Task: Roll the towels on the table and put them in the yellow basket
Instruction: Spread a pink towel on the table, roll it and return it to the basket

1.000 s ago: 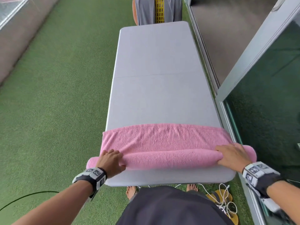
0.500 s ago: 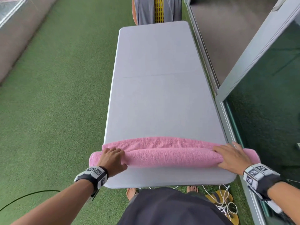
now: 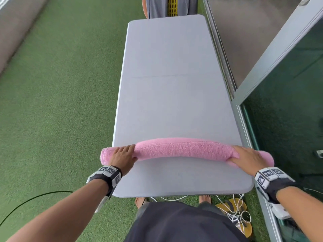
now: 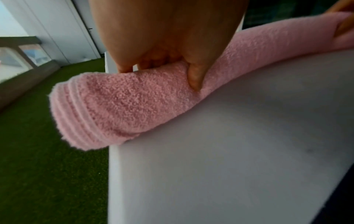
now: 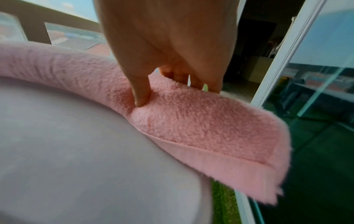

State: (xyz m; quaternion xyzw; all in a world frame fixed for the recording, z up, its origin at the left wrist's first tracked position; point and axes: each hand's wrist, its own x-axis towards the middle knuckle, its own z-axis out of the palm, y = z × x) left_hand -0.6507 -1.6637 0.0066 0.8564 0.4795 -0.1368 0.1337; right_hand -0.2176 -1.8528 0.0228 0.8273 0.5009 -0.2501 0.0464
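Towel (image 3: 183,149) rolled, lying crosswise on tabletop (image 3: 167,95) near its front edge; both ends overhang the sides. Left hand (image 3: 122,157) on top near the roll's left end, right hand (image 3: 248,158) near its right end. Basket (image 3: 172,6) beyond the far edge. Glass door (image 3: 288,102) right of tabletop; sandals (image 3: 234,206) on floor below front-right corner.

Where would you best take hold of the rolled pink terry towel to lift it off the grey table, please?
Probably near both ends, from above, as the left hand and right hand sit: the rolled pink terry towel is long and limp and overhangs both sides of the grey table.
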